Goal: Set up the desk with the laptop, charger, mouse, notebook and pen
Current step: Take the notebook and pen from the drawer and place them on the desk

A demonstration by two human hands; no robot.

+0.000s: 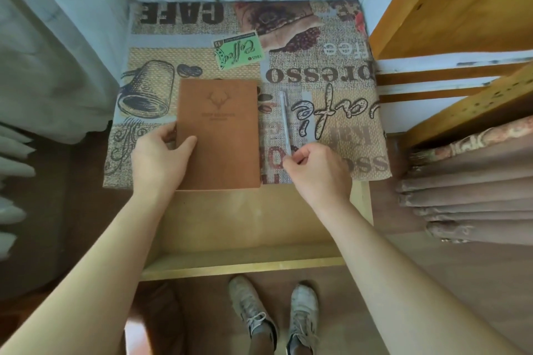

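Observation:
A brown notebook (pixel 219 132) with an embossed deer head lies flat on the desk (pixel 331 60), which is covered by a coffee-print cloth. My left hand (pixel 160 158) grips the notebook's left edge, thumb on the cover. A pale, slim pen (pixel 285 121) lies on the cloth just right of the notebook, pointing away from me. My right hand (pixel 317 173) pinches the pen's near end between thumb and fingers. No laptop, charger or mouse is in view.
An open wooden drawer (pixel 245 265) sticks out below the desk's front edge, above my shoes. White curtains hang at the left and back. A wooden shelf unit (pixel 450 8) and folded brown fabric (pixel 467 196) stand at the right.

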